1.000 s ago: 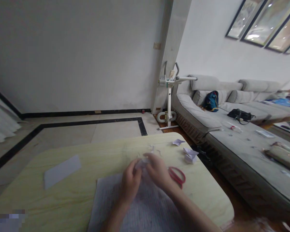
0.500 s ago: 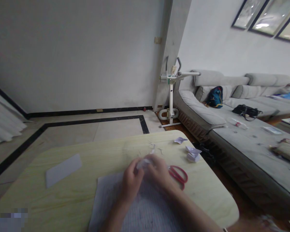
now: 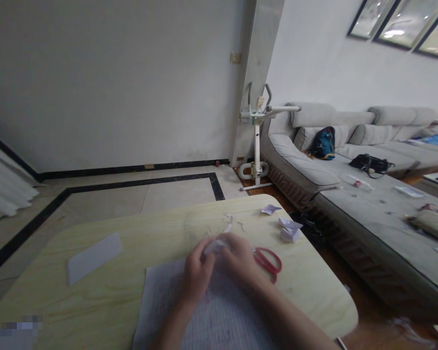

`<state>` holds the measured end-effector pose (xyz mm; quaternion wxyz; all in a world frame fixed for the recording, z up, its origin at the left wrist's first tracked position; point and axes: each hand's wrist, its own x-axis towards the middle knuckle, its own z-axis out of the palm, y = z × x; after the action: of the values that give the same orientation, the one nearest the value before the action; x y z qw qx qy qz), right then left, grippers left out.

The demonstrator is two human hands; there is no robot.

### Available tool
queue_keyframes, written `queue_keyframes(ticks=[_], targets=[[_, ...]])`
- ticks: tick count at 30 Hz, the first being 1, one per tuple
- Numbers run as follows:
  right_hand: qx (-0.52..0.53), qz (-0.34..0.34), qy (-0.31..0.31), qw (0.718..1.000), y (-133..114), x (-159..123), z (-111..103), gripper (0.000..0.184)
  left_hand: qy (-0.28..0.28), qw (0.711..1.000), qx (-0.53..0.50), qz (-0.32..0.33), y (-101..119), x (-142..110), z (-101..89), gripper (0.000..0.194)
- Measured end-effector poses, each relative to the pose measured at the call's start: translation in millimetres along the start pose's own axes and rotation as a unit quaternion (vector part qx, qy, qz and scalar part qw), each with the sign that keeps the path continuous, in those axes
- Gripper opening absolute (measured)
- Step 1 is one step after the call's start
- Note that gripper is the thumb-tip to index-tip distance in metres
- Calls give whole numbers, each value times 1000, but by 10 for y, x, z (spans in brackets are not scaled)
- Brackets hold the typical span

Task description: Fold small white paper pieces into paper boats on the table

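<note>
Between my two hands is a small piece of white paper (image 3: 214, 247). My left hand (image 3: 198, 265) is closed on its left side, thumb on top. From the right, my right hand (image 3: 237, 255) grips the same paper, its fingers curled and partly hidden. Both hands are above the top edge of a lined sheet with writing (image 3: 164, 296). Red-handled scissors (image 3: 268, 262) lie just right of my right hand, blades hidden behind it. Thin paper scraps (image 3: 229, 223) are scattered beyond my hands.
Folded paper pieces (image 3: 290, 229) and another folded piece (image 3: 270, 209) sit at the table's right rear. A white paper strip (image 3: 94, 257) lies on the left of the wooden table (image 3: 95, 311). A grey sofa (image 3: 368, 214) stands to the right, an exercise stand (image 3: 257, 146) behind.
The view has shifted slightly. My hands stay together on the small paper, with only slight finger movement. Other things on the table keep their places.
</note>
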<state>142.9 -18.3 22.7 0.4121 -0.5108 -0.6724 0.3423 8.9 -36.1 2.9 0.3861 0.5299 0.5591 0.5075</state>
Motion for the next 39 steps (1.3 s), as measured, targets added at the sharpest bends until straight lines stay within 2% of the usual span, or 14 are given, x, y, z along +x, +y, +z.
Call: queue_keyframes(ticks=[22, 26, 33, 39], targets=[[-10, 20, 4, 1000, -49, -21, 27, 26, 20, 999, 19, 26, -25, 15, 3, 28], [-18, 10, 10, 1000, -38, -30, 43, 26, 20, 999, 19, 24, 5, 9, 0, 26], [-22, -14, 8, 1000, 1, -47, 26, 32, -33, 998, -2, 53, 21, -36, -14, 28], [-14, -45, 2, 999, 41, -29, 0, 32, -23, 998, 28, 54, -93, -6, 8, 33]])
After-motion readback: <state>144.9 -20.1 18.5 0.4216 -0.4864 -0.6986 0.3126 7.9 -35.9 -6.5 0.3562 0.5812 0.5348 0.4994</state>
